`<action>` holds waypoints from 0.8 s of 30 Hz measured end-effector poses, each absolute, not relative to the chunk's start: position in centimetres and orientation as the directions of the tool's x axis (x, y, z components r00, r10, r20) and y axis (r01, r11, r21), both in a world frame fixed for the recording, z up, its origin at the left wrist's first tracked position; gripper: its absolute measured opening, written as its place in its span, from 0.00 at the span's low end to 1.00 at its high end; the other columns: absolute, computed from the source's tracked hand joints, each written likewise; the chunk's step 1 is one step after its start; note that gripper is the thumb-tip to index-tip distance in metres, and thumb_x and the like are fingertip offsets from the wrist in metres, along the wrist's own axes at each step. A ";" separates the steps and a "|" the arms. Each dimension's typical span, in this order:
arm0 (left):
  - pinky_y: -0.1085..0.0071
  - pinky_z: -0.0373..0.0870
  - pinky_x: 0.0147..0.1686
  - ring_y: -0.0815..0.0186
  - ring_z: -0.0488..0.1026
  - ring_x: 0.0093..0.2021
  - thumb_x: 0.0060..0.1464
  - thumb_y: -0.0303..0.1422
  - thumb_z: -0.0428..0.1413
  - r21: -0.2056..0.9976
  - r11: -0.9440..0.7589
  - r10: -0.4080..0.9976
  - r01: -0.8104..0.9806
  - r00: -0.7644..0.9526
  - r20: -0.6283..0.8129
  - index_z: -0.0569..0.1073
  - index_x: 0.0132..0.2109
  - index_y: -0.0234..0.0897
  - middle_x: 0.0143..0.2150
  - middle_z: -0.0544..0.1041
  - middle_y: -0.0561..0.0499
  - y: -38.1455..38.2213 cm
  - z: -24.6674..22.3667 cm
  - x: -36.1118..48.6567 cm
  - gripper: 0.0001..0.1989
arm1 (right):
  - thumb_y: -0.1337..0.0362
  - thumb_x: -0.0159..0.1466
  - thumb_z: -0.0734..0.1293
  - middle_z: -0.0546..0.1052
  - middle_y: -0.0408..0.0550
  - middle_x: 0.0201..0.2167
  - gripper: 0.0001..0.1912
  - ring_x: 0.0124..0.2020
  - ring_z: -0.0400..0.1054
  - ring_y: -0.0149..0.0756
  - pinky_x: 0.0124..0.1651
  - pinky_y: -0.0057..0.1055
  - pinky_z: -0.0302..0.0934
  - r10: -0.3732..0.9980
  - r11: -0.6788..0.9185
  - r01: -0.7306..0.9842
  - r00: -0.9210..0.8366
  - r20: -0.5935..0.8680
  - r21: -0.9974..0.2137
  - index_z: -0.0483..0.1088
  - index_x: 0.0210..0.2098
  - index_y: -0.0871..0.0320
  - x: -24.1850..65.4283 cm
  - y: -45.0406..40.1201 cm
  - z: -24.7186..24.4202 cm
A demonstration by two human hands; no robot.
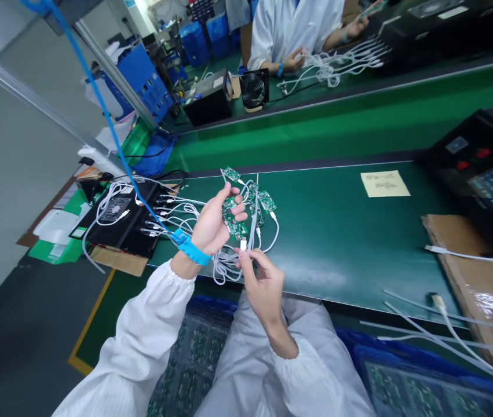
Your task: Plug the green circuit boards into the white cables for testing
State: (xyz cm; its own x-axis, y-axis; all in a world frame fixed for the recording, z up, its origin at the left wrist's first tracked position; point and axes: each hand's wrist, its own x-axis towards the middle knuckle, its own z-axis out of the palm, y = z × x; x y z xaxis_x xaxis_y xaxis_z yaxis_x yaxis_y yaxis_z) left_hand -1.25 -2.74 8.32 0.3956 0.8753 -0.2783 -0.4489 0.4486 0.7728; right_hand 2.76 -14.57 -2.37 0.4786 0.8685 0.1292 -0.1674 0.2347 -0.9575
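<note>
My left hand (pixel 216 220), with a blue wrist strap (pixel 194 250) on its wrist, is closed around a green circuit board (pixel 234 223). Just below that board, my right hand (pixel 264 281) pinches a white USB cable plug (pixel 243 243) between thumb and finger. The plug's tip is close to the board's lower edge; whether they touch I cannot tell. Behind my left hand, several more circuit boards (pixel 267 201) lie on the green bench mat (pixel 324 231), some with white cables plugged in. A bundle of white cables (pixel 224 269) is looped under my hands.
A black box (pixel 128 231) with several cables stands at left. A yellow note (pixel 385 183), cardboard (pixel 481 278) and a black device (pixel 485 168) are at right. Across the bench a co-worker (pixel 294 35) sits near a fan (pixel 254 90). Trays of boards (pixel 189 353) lie below the bench edge.
</note>
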 end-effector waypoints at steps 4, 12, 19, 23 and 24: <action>0.81 0.60 0.21 0.78 0.60 0.23 0.68 0.35 0.56 0.780 0.431 0.887 -0.453 0.369 -0.276 0.70 0.37 0.31 0.30 0.63 0.54 -2.5 8.5 -1.3 0.11 | 0.57 0.71 0.67 0.75 0.44 0.28 0.13 0.32 0.69 0.34 0.39 0.31 0.63 0.876 0.259 -0.153 0.452 0.166 -0.954 0.77 0.33 0.57 2.7 -14.6 -2.5; 0.78 0.59 0.19 0.75 0.60 0.22 0.70 0.38 0.48 0.802 0.420 0.887 -0.425 0.379 -0.263 0.70 0.34 0.33 0.30 0.64 0.51 -2.8 8.4 -1.2 0.17 | 0.58 0.71 0.67 0.74 0.43 0.28 0.13 0.31 0.68 0.33 0.37 0.30 0.62 0.880 0.246 -0.154 0.448 0.154 -0.957 0.77 0.34 0.57 2.6 -14.6 -2.3; 0.79 0.58 0.19 0.75 0.59 0.22 0.70 0.33 0.42 0.784 0.434 0.880 -0.443 0.395 -0.264 0.68 0.32 0.32 0.30 0.64 0.51 -3.2 8.3 -1.1 0.19 | 0.59 0.72 0.66 0.72 0.43 0.27 0.13 0.31 0.66 0.32 0.37 0.29 0.61 0.869 0.254 -0.133 0.466 0.166 -0.958 0.77 0.34 0.58 2.4 -14.5 -2.5; 0.79 0.58 0.20 0.76 0.59 0.22 0.71 0.36 0.43 0.788 0.445 0.877 -0.426 0.385 -0.287 0.67 0.32 0.33 0.30 0.65 0.51 -3.3 8.2 -1.0 0.19 | 0.59 0.71 0.66 0.72 0.43 0.28 0.12 0.32 0.67 0.32 0.38 0.29 0.61 0.856 0.260 -0.151 0.493 0.155 -0.954 0.77 0.35 0.58 2.4 -14.4 -2.9; 0.79 0.58 0.20 0.76 0.59 0.22 0.71 0.37 0.43 0.795 0.444 0.877 -0.414 0.383 -0.291 0.67 0.32 0.33 0.30 0.66 0.51 -3.3 8.1 -1.0 0.20 | 0.59 0.71 0.66 0.73 0.43 0.29 0.12 0.32 0.67 0.32 0.38 0.29 0.61 0.854 0.260 -0.161 0.499 0.148 -0.952 0.77 0.35 0.58 2.3 -14.4 -2.9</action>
State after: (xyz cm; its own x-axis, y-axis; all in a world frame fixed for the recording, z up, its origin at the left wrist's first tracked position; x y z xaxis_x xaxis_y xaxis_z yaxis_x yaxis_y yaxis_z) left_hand -0.99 -3.33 8.10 0.3831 0.8768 -0.2907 -0.4139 0.4443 0.7945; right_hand 2.35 -14.36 -2.91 0.4995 0.8536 0.1480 -0.1615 0.2596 -0.9521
